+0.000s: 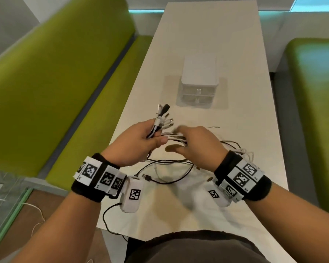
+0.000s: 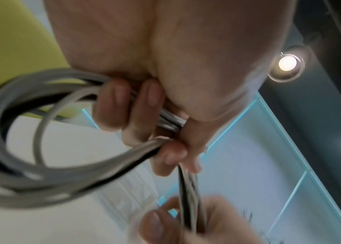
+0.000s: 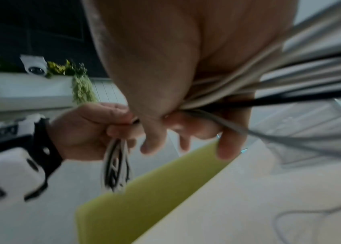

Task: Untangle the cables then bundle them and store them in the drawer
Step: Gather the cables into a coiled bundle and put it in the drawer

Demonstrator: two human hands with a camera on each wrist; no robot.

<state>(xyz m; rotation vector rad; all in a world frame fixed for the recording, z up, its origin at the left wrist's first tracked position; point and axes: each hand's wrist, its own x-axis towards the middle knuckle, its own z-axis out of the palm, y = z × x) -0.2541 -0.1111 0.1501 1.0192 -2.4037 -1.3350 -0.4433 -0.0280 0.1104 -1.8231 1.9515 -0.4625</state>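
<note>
My left hand [image 1: 141,141] grips a bunch of white and black cables [image 1: 160,120] above the table, their plug ends fanning up and away. In the left wrist view the fingers [image 2: 121,102] curl round the cables [image 2: 171,120], and a loop hangs to the left. My right hand [image 1: 196,143], blurred, holds the same strands [image 1: 176,138] just right of the left hand; in the right wrist view they [image 3: 228,92] run through its palm. Loose cable lengths [image 1: 167,168] trail on the table under both hands. The small white drawer unit [image 1: 198,82] stands beyond, its drawers closed.
The long white table [image 1: 207,35] runs away from me. Green benches [image 1: 55,73] flank it on both sides. A black wire [image 1: 107,217] hangs off the near left table edge from the wrist camera. A white cable lies on the floor at lower left.
</note>
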